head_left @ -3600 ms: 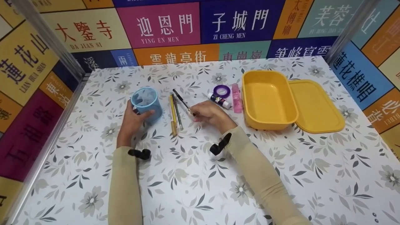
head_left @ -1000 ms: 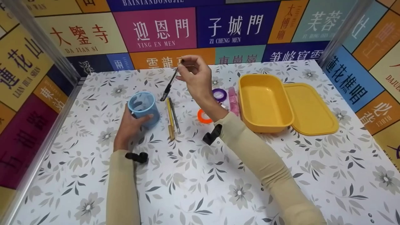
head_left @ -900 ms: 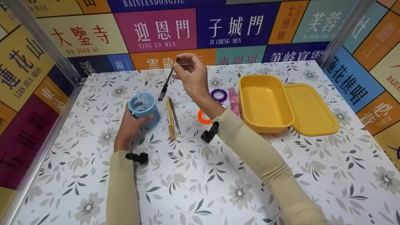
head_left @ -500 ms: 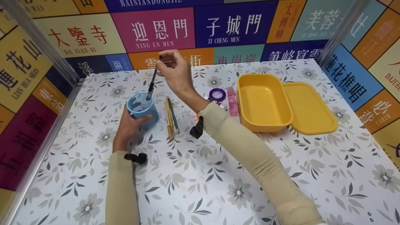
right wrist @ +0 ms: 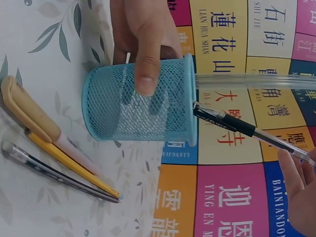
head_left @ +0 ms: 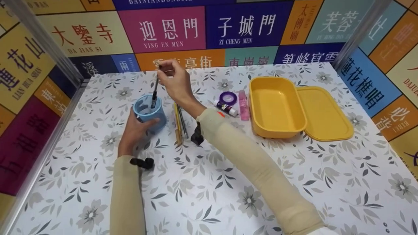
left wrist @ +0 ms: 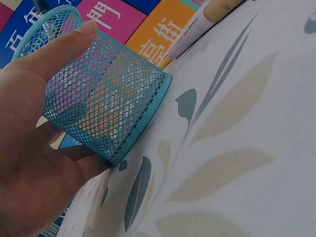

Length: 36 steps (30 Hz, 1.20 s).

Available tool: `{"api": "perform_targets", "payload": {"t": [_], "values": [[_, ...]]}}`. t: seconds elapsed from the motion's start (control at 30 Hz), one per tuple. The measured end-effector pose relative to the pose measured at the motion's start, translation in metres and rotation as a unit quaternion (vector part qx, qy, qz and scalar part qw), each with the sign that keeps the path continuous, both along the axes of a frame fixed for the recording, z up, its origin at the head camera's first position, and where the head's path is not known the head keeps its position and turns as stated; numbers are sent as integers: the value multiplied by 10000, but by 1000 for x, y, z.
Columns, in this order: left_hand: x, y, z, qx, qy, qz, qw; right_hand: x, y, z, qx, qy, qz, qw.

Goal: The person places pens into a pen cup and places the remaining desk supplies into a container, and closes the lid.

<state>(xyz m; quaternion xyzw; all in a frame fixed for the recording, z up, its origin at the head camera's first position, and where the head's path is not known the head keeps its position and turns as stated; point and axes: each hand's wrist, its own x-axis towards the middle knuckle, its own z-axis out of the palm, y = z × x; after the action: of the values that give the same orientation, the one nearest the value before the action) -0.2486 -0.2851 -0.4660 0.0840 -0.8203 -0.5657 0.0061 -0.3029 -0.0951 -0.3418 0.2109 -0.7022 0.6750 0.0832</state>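
Note:
In the head view my left hand (head_left: 132, 135) grips the blue mesh pen cup (head_left: 161, 115) from its left side, thumb across the front. The left wrist view shows the upright cup (left wrist: 116, 94) with its base at the table. My right hand (head_left: 178, 85) is raised beyond the cup and pinches a black gel pen (head_left: 155, 89) near its upper end. The pen's capped end points down, within the cup's rim in the head view. In the right wrist view the pen (right wrist: 242, 127) slants, its lower end right at the rim.
Right of the cup lie a tan-capped marker (right wrist: 34, 111), a yellow pencil (right wrist: 74, 160) and a dark pencil (right wrist: 61, 174). Farther right are purple tape (head_left: 228, 98), a glue stick (head_left: 227, 108), a pink case (head_left: 243, 106), a yellow box (head_left: 279, 107) and its lid (head_left: 326, 114).
My right hand lifted the pen off the table, carried it left over the pencils and lowered its tip into the cup's opening. My left hand stays on the cup.

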Motion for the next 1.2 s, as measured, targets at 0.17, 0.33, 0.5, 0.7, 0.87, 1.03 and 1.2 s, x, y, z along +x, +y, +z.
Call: {"api": "perform_targets", "payload": {"t": [0.17, 0.33, 0.5, 0.7, 0.87, 1.03, 1.2], "values": [[0, 0, -1, -16, 1, -20, 10000, -2, -3, -15, -218, -39, -27, 9998], [-1, 1, 0, -56, 14, 16, 10000, -5, -2, -21, -194, -306, 33, 9993], [-1, 1, 0, 1, 43, 56, 10000, -6, -3, -29, -361, -381, 62, 9986], [-3, 0, -3, 27, 169, 29, 9998, -4, -5, -39, -397, -401, 119, 9983], [-3, -2, -5, 43, 196, 29, 9998, -2, -7, -47, -378, -432, 186, 9982], [-3, -3, -5, 48, 237, 41, 9997, -2, -8, -54, -307, -420, 185, 9985], [-3, -1, -4, 111, 142, 52, 9998, 0, -9, -60, -29, -409, 92, 9991]]}}
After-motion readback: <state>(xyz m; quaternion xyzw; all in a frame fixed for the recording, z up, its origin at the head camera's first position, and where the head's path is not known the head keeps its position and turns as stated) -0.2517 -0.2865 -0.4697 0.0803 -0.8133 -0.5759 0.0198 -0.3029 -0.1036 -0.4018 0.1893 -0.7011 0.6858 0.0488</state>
